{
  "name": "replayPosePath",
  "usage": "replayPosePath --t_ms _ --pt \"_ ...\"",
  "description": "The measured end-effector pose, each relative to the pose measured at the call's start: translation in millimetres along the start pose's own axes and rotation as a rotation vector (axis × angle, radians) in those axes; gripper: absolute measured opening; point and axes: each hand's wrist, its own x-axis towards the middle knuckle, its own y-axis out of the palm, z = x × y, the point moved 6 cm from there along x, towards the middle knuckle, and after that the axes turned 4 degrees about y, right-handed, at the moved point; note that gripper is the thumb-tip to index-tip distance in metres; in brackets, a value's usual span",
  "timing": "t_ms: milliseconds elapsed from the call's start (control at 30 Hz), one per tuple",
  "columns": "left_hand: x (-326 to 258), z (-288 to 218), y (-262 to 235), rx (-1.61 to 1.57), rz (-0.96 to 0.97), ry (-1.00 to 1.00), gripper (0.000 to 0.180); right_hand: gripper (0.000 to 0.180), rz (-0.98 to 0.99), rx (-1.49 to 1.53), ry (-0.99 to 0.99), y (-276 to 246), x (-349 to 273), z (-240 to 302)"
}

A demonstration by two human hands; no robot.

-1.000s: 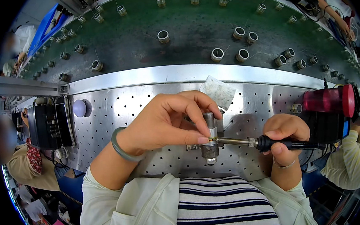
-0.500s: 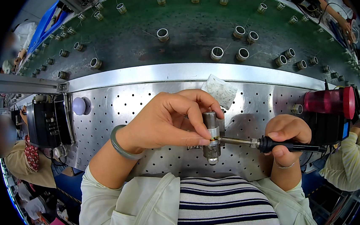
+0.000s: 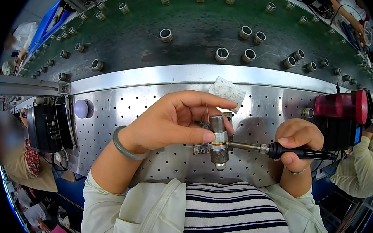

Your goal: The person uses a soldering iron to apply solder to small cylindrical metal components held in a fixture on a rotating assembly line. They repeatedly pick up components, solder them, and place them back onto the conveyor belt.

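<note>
A steel post with a rounded lower end stands in front of me, and a silvery metal ring sits around it. My left hand has its thumb at the ring's left side and a fingertip at its right side, partly behind the post; the index finger stretches past above. Thin wires stick out near the ring. My right hand grips the black handle of a soldering iron. The iron's metal tip reaches the ring's right side, by a yellowish band at its lower edge.
Many similar rings stand on the green conveyor belt beyond the perforated metal bench. A whitish pad lies behind the post. Black equipment and a lilac knob are left; a red container is right. Co-workers sit on both sides.
My left thumb and index finger have parted from their pinch at the ring's front; the index finger now extends to the right. The belt's rings have shifted slightly left. The iron stays put.
</note>
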Motion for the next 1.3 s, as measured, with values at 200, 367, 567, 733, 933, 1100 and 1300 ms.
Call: replayPosePath --t_ms 200,367,567,733,933,1100,1300 --pt "-1.4 -0.4 1.3 -0.027 -0.043 -0.101 0.063 0.022 0.011 -0.014 -0.018 0.9 0.7 0.6" --pt "-1.3 -2.1 6.6 0.033 -0.063 -0.098 0.069 0.021 0.02 -0.028 -0.016 1.3 1.1 2.3" --pt "-0.9 2.7 2.2 -0.049 -0.02 -0.118 0.076 0.019 -0.139 0.182 0.013 -9.0 -3.4 -1.8" --pt "-0.2 8.1 -7.5 -0.102 -0.015 -0.124 0.077 0.019 -0.122 0.222 0.043 -8.5 -2.9 -4.5" --pt "-2.2 11.2 -4.7 -0.04 -0.066 -0.166 0.073 0.019 -0.099 0.184 0.064 -2.6 -3.9 -8.0" --pt "-3.1 10.2 -4.0 -0.049 -0.082 -0.173 0.074 0.018 -0.112 0.159 0.1 -3.4 -4.9 -9.2" --pt "-3.3 9.5 -3.8 -0.063 -0.076 -0.166 0.074 0.018 -0.115 0.236 0.106 -3.0 -3.1 -10.1"
